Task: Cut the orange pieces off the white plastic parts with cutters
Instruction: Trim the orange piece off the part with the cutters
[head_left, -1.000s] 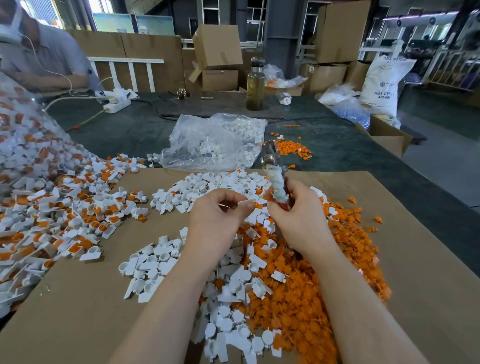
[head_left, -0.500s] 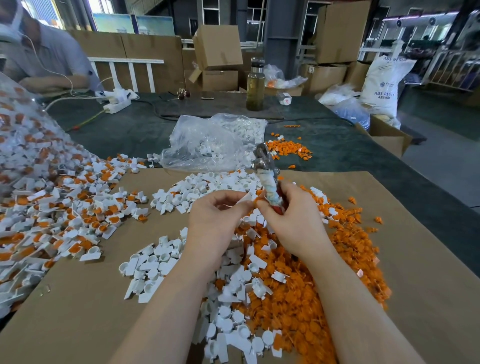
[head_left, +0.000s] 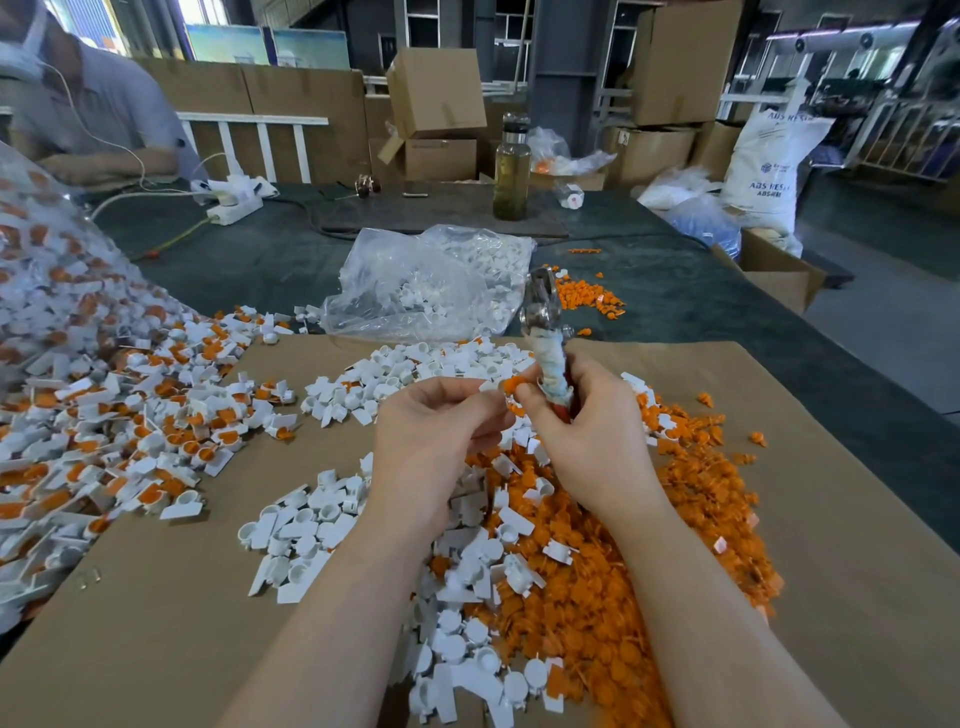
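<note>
My right hand (head_left: 582, 441) grips the cutters (head_left: 545, 332) by their cloth-wrapped handle, with the metal jaws pointing up and away. Its fingertips also touch a small orange piece (head_left: 514, 384). My left hand (head_left: 431, 431) pinches a white plastic part (head_left: 488, 387) right beside that orange piece. Both hands hover above a heap of cut orange pieces (head_left: 613, 571) mixed with white parts (head_left: 467, 597) on the brown cardboard sheet (head_left: 156, 623).
Uncut white-and-orange parts (head_left: 104, 415) spill from a clear bag at the left. A clear bag of white parts (head_left: 426, 280) lies behind the cardboard, with a glass bottle (head_left: 511, 171) farther back. Another person (head_left: 78, 104) sits at the far left. The table edge runs along the right.
The cutters tilted from leaning left to more upright. An orange piece now shows between the fingertips of both hands, which stayed close together above the heap.
</note>
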